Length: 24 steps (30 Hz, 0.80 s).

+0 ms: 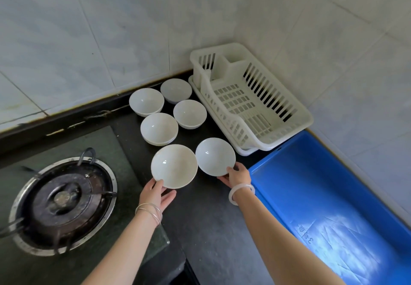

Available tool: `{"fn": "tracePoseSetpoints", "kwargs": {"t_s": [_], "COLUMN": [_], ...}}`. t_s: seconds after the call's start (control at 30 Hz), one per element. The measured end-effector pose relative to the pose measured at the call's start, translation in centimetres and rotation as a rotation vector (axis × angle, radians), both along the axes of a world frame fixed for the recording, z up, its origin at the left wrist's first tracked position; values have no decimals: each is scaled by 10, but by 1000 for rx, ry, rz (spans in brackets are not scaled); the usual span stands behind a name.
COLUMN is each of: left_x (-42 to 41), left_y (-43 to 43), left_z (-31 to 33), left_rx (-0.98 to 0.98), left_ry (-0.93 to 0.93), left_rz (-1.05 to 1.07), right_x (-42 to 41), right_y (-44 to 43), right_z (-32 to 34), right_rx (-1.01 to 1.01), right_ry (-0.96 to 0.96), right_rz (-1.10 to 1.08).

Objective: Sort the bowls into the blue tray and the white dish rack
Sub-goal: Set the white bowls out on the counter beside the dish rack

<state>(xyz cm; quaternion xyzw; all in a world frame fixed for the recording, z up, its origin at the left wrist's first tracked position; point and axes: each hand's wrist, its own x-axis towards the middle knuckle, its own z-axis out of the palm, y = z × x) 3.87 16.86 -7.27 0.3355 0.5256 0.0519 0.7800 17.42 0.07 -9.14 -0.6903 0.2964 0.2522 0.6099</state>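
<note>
Head view shows your left hand grasping the near-left bowl, with the thumb over its close rim and the fingers curled beneath. Your right hand grasps the near-right bowl the same way, thumb on the rim and fingers under. Both bowls tip their mouths toward you. I cannot tell whether they are lifted clear of the counter. The two sit just beside each other, rims close but apart.

Beyond them, four more white bowls stand on the counter. The middle bowl seems to sit nested in another. The bowl beside the rack, the far-left bowl and the corner bowl, close to the wall, make up the rest. The white dish rack stands to their right in the corner, and nothing shows inside it. The blue tray lies nearer you on the right, just beside your right hand, with its floor bare.

As I judge it, you are at the very start of the sort: no bowl is delivered, two are in hand, and at least four are waiting. The near-right bowl is closest to the tray, and the rack is a longer reach for either hand. The gas burner to your left plays no part.
</note>
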Motion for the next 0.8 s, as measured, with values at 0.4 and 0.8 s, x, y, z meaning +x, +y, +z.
{"fn": "tracePoseSetpoints", "kwargs": {"t_s": [0.4,0.8], "left_x": [8,18], "left_y": [-10,-6], "left_z": [-5,-6], "left_rx": [30,35], "left_ry": [-14,-15], "left_rz": [126,177], "right_x": [13,27], "right_y": [22,38], "right_z": [-1,-1], "right_rx": [229,252], "right_ry": [53,43], "right_rz": [-107,-85]}}
